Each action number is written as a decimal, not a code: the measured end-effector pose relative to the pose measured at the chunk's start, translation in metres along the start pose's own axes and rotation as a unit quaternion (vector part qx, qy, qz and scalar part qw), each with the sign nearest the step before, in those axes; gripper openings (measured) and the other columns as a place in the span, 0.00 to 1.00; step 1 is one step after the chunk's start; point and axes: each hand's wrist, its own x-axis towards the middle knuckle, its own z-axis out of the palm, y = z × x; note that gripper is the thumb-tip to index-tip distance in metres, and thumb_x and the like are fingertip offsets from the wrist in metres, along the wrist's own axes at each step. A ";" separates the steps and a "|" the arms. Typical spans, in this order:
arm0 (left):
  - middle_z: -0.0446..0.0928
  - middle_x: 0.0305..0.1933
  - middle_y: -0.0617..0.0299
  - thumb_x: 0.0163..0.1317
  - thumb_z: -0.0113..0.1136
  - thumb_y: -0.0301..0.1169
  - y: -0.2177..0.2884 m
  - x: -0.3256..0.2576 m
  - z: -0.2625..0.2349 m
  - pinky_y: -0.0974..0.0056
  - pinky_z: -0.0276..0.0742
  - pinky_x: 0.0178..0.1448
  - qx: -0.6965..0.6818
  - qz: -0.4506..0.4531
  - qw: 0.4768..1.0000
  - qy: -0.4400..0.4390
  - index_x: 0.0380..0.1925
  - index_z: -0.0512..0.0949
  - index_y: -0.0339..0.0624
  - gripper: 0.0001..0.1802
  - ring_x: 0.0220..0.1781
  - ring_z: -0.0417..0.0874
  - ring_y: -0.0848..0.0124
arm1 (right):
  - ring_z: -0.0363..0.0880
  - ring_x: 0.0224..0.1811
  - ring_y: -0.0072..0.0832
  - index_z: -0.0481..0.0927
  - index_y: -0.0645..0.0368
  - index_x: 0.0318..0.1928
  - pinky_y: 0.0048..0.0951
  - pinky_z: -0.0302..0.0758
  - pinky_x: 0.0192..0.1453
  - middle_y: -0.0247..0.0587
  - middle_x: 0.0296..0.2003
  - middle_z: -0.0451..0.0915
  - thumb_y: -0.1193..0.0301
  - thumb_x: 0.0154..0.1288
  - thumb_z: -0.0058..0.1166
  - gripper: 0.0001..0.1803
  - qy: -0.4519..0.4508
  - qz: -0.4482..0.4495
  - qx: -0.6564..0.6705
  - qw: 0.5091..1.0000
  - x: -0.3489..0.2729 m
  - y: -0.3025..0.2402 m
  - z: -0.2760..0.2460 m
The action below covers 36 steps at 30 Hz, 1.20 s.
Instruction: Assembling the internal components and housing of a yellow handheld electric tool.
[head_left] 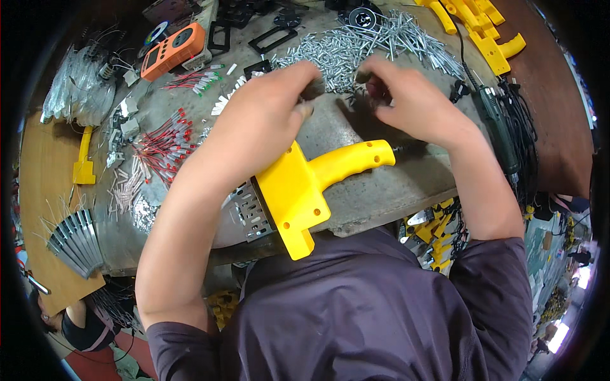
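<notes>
On the grey worktop (381, 190) in front of me, both hands meet at the near edge of a heap of small silver screws (356, 47). My left hand (270, 108) has its fingers curled narrow, thumb and fingertips pinched together; something tiny may sit between them, but I cannot tell. My right hand (406, 101) is cupped the same way, fingertips drawn close above the screws, and I cannot tell what it grips either.

Just below the hands, at 6 o'clock from them, lies a yellow plastic tool body (305, 190) with a smooth rounded handle pointing to 2 o'clock and a perforated metal plate (248, 213) sticking out at its 8 o'clock end. My left forearm crosses over that plate and hides part of it.

At 10 o'clock sits an orange handheld meter (173, 49). At 9 o'clock, thin wires with red sleeves (162, 143) lie fanned out. More yellow handles (483, 32) are stacked at 1 o'clock, and a dark green power tool (499, 124) with black cable lies at 3 o'clock. A fan of flat metal strips (73, 238) rests at 8 o'clock.
</notes>
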 end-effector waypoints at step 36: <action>0.78 0.34 0.56 0.42 0.66 0.15 0.031 -0.123 0.002 0.60 0.80 0.39 -0.096 -0.036 0.993 0.058 0.37 0.71 0.40 0.21 0.35 0.83 0.57 | 0.80 0.41 0.33 0.75 0.63 0.45 0.28 0.75 0.46 0.42 0.35 0.78 0.86 0.49 0.52 0.19 0.040 -0.148 0.074 0.985 -0.008 -0.015 -0.010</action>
